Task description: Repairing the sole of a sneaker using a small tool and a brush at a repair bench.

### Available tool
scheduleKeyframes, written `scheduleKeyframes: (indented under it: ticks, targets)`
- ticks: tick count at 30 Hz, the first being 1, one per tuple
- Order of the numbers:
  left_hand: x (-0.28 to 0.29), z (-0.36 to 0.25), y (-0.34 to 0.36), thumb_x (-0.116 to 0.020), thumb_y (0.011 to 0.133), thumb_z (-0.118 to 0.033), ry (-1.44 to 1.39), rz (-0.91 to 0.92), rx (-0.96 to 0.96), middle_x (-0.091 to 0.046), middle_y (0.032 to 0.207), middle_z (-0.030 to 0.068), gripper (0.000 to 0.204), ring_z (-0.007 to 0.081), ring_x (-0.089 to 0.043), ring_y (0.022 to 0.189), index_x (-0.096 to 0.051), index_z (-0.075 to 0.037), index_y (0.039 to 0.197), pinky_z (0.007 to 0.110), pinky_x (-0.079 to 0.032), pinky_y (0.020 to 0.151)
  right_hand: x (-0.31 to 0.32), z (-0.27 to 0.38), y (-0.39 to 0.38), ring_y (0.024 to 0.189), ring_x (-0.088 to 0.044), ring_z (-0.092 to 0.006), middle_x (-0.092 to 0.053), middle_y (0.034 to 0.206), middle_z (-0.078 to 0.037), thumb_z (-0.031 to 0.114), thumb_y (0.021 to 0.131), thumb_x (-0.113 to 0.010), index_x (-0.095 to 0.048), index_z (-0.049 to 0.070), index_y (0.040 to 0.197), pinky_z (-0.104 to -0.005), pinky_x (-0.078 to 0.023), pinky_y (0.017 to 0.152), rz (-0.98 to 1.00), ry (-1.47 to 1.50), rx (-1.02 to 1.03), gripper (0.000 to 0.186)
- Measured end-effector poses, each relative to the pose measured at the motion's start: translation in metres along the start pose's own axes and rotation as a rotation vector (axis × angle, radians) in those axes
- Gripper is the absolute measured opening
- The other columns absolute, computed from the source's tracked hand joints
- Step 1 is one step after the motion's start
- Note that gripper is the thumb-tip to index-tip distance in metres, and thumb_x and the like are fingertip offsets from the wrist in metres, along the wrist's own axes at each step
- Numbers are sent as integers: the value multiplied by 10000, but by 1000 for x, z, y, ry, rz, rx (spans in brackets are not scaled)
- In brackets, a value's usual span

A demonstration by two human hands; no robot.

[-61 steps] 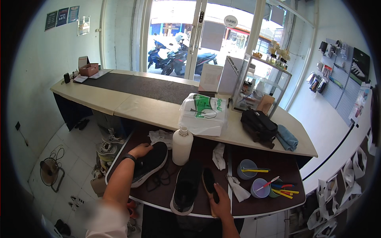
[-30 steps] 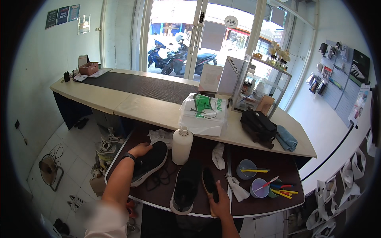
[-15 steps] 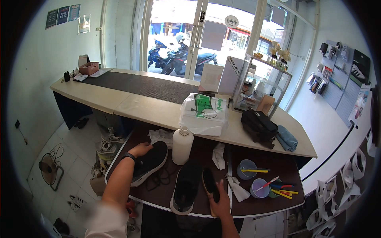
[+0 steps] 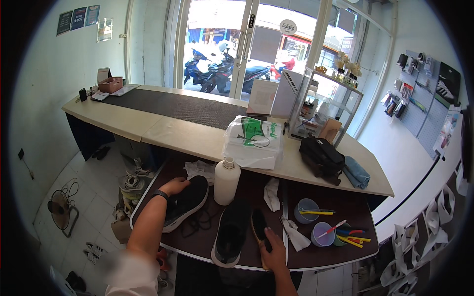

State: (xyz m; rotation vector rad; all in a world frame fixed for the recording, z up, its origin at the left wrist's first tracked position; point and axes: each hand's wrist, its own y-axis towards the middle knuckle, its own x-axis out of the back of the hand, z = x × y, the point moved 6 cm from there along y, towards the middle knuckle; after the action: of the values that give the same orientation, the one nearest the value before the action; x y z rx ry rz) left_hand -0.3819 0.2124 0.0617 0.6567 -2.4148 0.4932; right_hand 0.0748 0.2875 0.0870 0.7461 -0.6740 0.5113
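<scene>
My left hand (image 4: 176, 187) grips a black shoe (image 4: 191, 201) with a pale sole, its fingers over the shoe's upper edge and mostly hidden. In front of me on the dark table stands a second black shoe (image 4: 231, 234), touched by neither hand. To its right my right hand (image 4: 274, 250) is closed round a wooden brush (image 4: 258, 224) with black bristles, which lies along the table. Dark laces (image 4: 197, 223) lie loose between the two shoes. Just behind them rises an uncapped white bottle (image 4: 227, 182).
Crumpled white paper (image 4: 271, 195) lies on the dark table (image 4: 269, 286). Cups (image 4: 307, 209) with brushes stand at the right. The cream counter (image 4: 190, 133) beyond holds a plastic bag (image 4: 254, 143), a black bag (image 4: 322, 157), a blue cloth (image 4: 356, 171) and a glass case (image 4: 323, 106).
My right hand and the brush have barely shifted. My left hand and both shoes stay in place. Something red now shows outside behind the glass door.
</scene>
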Motion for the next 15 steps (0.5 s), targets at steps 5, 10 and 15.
scheduleKeyframes:
  ticks: [5,10,15]
  targets:
    - [1,2,2,-543,896,-415,30,-8,-4,-619,1241,241,567,353,-574,1188,-607,31,1240,367,-422,1010,0,-1,-2,1227,-536,-402,-561,1338,-209,115,822,-668,-382,109,1478,-424,-429,1031,30,-4,-81,715]
    - [2,2,1,-543,901,-405,12,-14,-1,-630,1222,236,543,350,-585,1170,-615,18,1233,365,-424,1006,10,12,4,1229,-534,-401,-558,1334,-226,111,819,-673,-382,108,1477,-420,-435,1023,-40,170,-187,720]
    - [2,-9,-4,-541,902,-401,26,-14,-16,-636,1207,238,537,354,-592,1157,-618,21,1225,367,-428,1001,-3,-6,-3,1200,-545,-384,-550,1362,-156,162,827,-667,-341,202,1506,-441,-418,1039,7,-51,14,755]
